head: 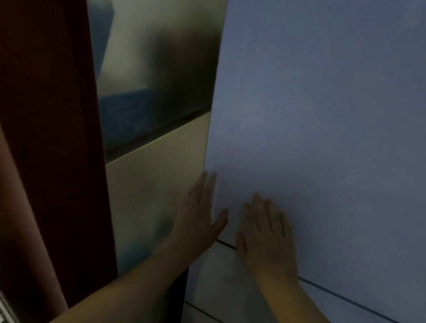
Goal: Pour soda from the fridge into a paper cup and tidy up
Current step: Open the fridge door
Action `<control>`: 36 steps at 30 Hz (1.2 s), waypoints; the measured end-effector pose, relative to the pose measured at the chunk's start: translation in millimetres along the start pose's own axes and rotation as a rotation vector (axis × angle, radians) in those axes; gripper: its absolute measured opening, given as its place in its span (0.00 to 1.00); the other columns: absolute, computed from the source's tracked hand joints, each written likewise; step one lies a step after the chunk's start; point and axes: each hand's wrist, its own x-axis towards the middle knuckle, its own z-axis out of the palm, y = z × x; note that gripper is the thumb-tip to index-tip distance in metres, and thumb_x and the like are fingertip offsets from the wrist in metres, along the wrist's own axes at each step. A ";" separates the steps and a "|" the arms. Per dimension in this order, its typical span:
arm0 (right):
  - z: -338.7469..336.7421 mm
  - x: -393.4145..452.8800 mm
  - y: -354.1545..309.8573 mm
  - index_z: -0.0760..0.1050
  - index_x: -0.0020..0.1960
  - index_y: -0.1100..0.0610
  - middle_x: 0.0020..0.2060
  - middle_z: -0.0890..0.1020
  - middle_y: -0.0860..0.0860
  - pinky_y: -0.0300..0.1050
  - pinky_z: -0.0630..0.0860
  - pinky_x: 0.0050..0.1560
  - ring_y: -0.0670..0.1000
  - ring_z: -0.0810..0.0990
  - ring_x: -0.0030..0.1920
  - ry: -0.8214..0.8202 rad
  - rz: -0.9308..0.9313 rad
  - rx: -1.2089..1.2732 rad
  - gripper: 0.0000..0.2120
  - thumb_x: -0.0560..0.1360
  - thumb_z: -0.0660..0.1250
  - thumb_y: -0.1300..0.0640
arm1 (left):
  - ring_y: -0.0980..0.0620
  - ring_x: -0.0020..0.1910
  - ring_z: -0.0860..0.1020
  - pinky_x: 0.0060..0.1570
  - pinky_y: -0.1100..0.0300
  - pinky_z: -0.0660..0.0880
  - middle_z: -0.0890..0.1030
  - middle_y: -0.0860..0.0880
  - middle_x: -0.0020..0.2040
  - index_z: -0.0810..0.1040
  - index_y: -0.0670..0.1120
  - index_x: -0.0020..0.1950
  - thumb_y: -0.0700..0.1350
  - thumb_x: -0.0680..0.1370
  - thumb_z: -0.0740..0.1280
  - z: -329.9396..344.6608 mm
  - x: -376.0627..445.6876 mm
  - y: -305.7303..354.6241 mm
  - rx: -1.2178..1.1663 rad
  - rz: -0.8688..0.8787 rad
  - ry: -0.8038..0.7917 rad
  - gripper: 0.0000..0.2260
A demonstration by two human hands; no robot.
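Both hands lay flat with straight fingers on the pale fridge door (340,127), the left hand (198,213) at its edge and the right hand (267,236) beside it, so even pressure near that edge would have served best; no soda showed.

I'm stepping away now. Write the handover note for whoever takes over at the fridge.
Left hand: open, fingers straight, flat at the left edge of the pale fridge door.
Right hand: open, flat on the same door, just above the seam to the lower door.
Door looks shut. No soda or paper cup in view.
Done: cannot tell from this view.
Left: cannot tell whether the pour is done; check soda and cup.
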 end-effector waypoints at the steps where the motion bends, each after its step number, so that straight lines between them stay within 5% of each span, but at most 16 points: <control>1: 2.8 0.1 0.8 0.69 0.70 0.58 0.73 0.65 0.57 0.61 0.65 0.67 0.61 0.66 0.70 0.007 -0.008 -0.009 0.29 0.72 0.54 0.49 | 0.46 0.75 0.60 0.71 0.50 0.61 0.57 0.43 0.78 0.48 0.48 0.79 0.58 0.77 0.59 2.7 2.3 -1.6 -0.047 -0.028 0.039 0.35; 5: 8.6 -1.7 3.5 0.69 0.70 0.58 0.74 0.64 0.56 0.62 0.65 0.66 0.60 0.65 0.71 0.042 -0.020 -0.027 0.29 0.71 0.58 0.50 | 0.50 0.73 0.64 0.68 0.53 0.67 0.61 0.45 0.77 0.49 0.46 0.79 0.60 0.76 0.64 17.5 17.7 -12.6 -0.221 -0.156 0.067 0.39; 9: 14.4 -2.2 5.4 0.69 0.70 0.58 0.75 0.62 0.56 0.63 0.62 0.68 0.61 0.63 0.72 0.061 -0.032 -0.044 0.31 0.69 0.66 0.51 | 0.54 0.67 0.72 0.62 0.47 0.74 0.71 0.53 0.70 0.61 0.50 0.75 0.66 0.72 0.69 33.8 45.7 -38.0 -0.400 -0.289 -0.005 0.38; 13: 15.9 -2.4 -0.3 0.70 0.70 0.58 0.74 0.64 0.57 0.62 0.59 0.68 0.61 0.64 0.71 0.096 -0.016 -0.063 0.32 0.67 0.71 0.52 | 0.64 0.57 0.76 0.52 0.69 0.76 0.75 0.63 0.58 0.68 0.58 0.62 0.47 0.75 0.73 14.7 45.1 -25.2 -0.492 -0.259 -0.028 0.20; 16: 15.0 -1.6 -4.6 0.71 0.69 0.58 0.73 0.66 0.57 0.61 0.59 0.68 0.62 0.65 0.71 0.125 0.007 -0.069 0.33 0.66 0.73 0.51 | 0.71 0.50 0.76 0.46 0.73 0.75 0.74 0.66 0.53 0.69 0.58 0.59 0.44 0.76 0.72 9.0 41.9 -22.7 -0.556 -0.265 -0.054 0.18; 21: 8.4 -2.4 -9.4 0.73 0.66 0.59 0.70 0.69 0.58 0.63 0.66 0.65 0.62 0.71 0.67 0.129 0.039 -0.081 0.33 0.64 0.75 0.51 | 0.56 0.54 0.78 0.56 0.52 0.77 0.77 0.56 0.55 0.69 0.53 0.63 0.51 0.74 0.73 -4.2 39.6 -12.8 -0.594 -0.331 -0.084 0.21; 24: 4.0 -3.9 -12.2 0.76 0.64 0.59 0.68 0.72 0.58 0.64 0.70 0.61 0.62 0.75 0.63 0.129 0.064 -0.089 0.34 0.60 0.77 0.51 | 0.51 0.59 0.77 0.58 0.46 0.77 0.77 0.51 0.62 0.69 0.49 0.68 0.61 0.69 0.72 -4.3 36.3 -15.0 -0.578 -0.337 -0.097 0.32; 29: -0.6 -25.8 -33.7 0.76 0.63 0.60 0.69 0.71 0.60 0.64 0.70 0.62 0.63 0.74 0.64 0.176 0.062 -0.097 0.32 0.61 0.77 0.51 | 0.53 0.55 0.79 0.49 0.61 0.77 0.77 0.53 0.57 0.70 0.49 0.65 0.59 0.68 0.73 -16.9 9.2 -14.0 -0.540 -0.322 -0.057 0.30; 32: -7.0 -42.7 -50.9 0.77 0.61 0.60 0.67 0.72 0.62 0.63 0.70 0.63 0.64 0.74 0.62 0.232 0.063 -0.090 0.27 0.64 0.75 0.54 | 0.56 0.49 0.78 0.39 0.72 0.73 0.77 0.52 0.56 0.69 0.43 0.67 0.49 0.72 0.75 -32.3 -12.4 -10.6 -0.522 -0.310 -0.064 0.27; 36: -36.4 -55.9 -74.4 0.78 0.52 0.57 0.50 0.78 0.58 0.55 0.69 0.57 0.60 0.76 0.49 0.361 0.102 -0.040 0.14 0.68 0.68 0.53 | 0.56 0.47 0.78 0.38 0.70 0.72 0.77 0.53 0.52 0.71 0.47 0.62 0.50 0.71 0.76 -61.8 -48.2 3.7 -0.444 -0.309 -0.060 0.24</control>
